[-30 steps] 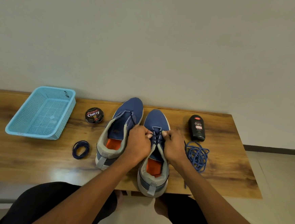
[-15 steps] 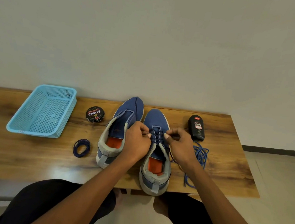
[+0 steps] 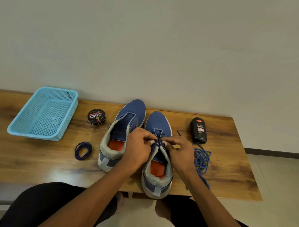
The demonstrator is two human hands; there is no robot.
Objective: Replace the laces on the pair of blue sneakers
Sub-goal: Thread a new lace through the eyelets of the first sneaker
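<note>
L hand [image 3: 138, 148] + R hand [image 3: 179, 152] each pinch lace [image 3: 158, 138] on R shoe [image 3: 158, 150] | lace soft, limp, light; grip near tip | spare lace [image 3: 202, 158] at 3 o'clock

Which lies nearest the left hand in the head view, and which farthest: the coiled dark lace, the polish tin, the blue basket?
From the left hand:
1. Coiled dark lace, on the table to its left.
2. Polish tin, farther left and toward the wall; fairly close to the lace's distance.
3. Blue basket, at the far left end.
</note>
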